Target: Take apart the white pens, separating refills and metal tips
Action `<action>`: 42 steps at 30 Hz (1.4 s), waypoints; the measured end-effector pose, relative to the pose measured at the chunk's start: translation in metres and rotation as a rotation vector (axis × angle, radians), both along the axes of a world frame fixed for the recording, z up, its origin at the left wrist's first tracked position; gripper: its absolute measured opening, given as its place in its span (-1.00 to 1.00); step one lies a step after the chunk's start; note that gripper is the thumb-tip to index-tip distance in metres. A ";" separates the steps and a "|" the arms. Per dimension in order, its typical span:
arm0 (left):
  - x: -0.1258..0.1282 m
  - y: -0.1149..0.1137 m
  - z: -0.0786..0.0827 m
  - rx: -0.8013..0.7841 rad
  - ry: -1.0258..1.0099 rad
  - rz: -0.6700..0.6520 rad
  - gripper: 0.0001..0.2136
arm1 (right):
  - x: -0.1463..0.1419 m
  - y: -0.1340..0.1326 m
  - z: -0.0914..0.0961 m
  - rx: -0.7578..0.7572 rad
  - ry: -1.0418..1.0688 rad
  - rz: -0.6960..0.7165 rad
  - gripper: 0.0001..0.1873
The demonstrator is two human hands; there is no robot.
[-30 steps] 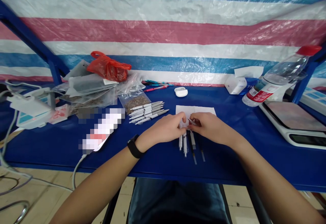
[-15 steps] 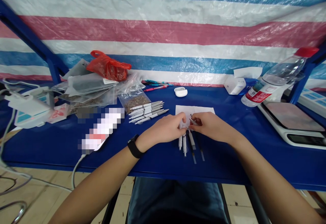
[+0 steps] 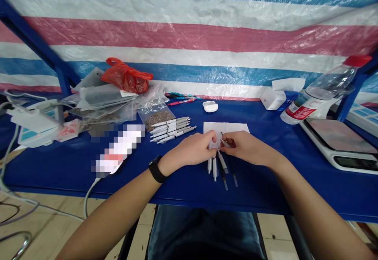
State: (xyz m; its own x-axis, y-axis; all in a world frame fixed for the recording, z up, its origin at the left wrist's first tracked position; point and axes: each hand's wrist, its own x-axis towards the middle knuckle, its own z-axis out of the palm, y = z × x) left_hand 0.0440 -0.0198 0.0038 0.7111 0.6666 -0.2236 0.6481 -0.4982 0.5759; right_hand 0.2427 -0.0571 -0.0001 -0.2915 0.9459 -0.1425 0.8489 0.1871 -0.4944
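Note:
My left hand (image 3: 191,151) and my right hand (image 3: 247,147) meet near the front middle of the blue table (image 3: 59,165), over a white sheet of paper (image 3: 233,128). My right hand pinches a small metal pen part (image 3: 225,143). My left hand's fingers are curled in a pinch at the same spot; what they hold is hidden. Just below the hands lie several loose pen parts (image 3: 220,167), white barrels and thin refills. A row of finished white pens (image 3: 173,128) lies to the left of the paper.
Plastic bags (image 3: 103,102) and a red bag (image 3: 126,78) pile at the back left, beside a bag of small springs (image 3: 154,117). A phone (image 3: 118,149) lies left on its cable. A white case (image 3: 210,106), tissue box (image 3: 273,97), water bottle (image 3: 321,88) and scale (image 3: 339,142) stand right.
Both hands stay at the same spot over the paper. One loose pen barrel under the right hand has tilted slightly; little else has shifted.

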 end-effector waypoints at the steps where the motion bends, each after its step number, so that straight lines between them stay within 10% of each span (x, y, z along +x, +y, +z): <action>1: 0.000 0.000 0.000 -0.004 0.002 -0.001 -0.82 | -0.001 0.000 0.000 0.004 -0.014 -0.019 -0.72; 28: 0.005 0.003 0.000 0.235 -0.013 0.157 -0.77 | 0.012 0.018 0.002 0.150 0.039 -0.435 -0.66; 42: 0.003 0.006 -0.006 0.251 -0.003 0.139 -0.77 | 0.023 0.005 0.011 -0.196 0.061 -0.346 -0.56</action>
